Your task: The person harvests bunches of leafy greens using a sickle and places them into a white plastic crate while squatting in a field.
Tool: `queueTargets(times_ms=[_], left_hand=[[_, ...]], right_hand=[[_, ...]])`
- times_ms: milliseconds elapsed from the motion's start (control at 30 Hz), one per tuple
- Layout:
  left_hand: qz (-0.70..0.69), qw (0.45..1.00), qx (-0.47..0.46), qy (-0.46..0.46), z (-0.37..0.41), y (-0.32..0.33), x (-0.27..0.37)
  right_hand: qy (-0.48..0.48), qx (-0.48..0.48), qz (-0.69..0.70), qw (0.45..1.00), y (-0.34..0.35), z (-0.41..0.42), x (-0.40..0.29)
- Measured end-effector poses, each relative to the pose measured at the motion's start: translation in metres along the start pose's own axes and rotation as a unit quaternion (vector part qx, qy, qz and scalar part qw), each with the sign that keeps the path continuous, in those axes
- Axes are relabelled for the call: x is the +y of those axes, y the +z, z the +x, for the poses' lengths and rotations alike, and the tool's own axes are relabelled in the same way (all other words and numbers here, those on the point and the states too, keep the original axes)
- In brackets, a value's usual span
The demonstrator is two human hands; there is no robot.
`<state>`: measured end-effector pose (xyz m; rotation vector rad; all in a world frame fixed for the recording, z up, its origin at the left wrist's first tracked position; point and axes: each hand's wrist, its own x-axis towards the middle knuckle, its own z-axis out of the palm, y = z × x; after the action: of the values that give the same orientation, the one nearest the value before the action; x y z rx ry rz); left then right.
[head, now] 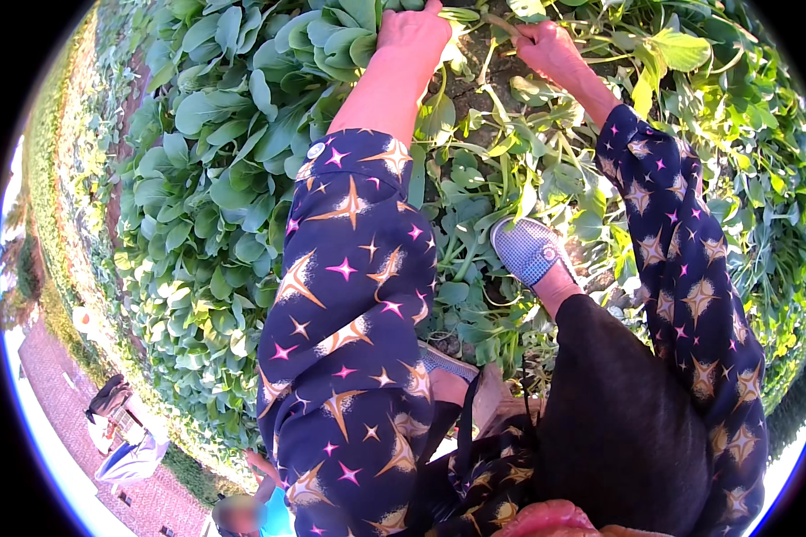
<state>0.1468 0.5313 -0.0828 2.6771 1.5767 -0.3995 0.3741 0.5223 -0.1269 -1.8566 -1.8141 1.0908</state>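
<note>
Dense leafy green plants (208,154) fill the ground before me. At the top, my left hand (413,30) lies against a cluster of leaves, its fingers partly cut off by the picture's edge; whether they grip a stem is unclear. To its right, my right hand (551,50) has its fingers closed around the end of a pale, thick plant stem (500,25). Between the two hands, bare soil (480,94) shows among pulled-looking stalks and leaves. Both forearms wear dark sleeves with a star pattern.
My checked shoe (530,248) stands among loose leaves below the hands. A wooden piece (494,403), perhaps a low seat, is beneath me. Another person (242,513) is at lower left, beyond the plants. A brick-paved path (67,376) runs along the far left, with a loaded cart-like object.
</note>
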Motion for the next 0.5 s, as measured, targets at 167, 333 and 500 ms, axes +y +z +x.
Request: queueTargets(times_ms=[167,333,500], left_hand=[[0.022,0.997,0.067,0.037,-0.047,-0.047,0.015],[-0.134,0.972,0.168,0.091,-0.095,-0.091,0.061],[-0.202,0.961,0.124,0.143,-0.119,-0.109,0.088]], right_hand=[[0.028,-0.014,0.382,0.923,-0.050,-0.078,-0.010],[0.061,0.013,0.570,0.819,-0.048,-0.118,-0.020],[0.080,0.036,0.751,0.654,-0.055,-0.130,-0.047]])
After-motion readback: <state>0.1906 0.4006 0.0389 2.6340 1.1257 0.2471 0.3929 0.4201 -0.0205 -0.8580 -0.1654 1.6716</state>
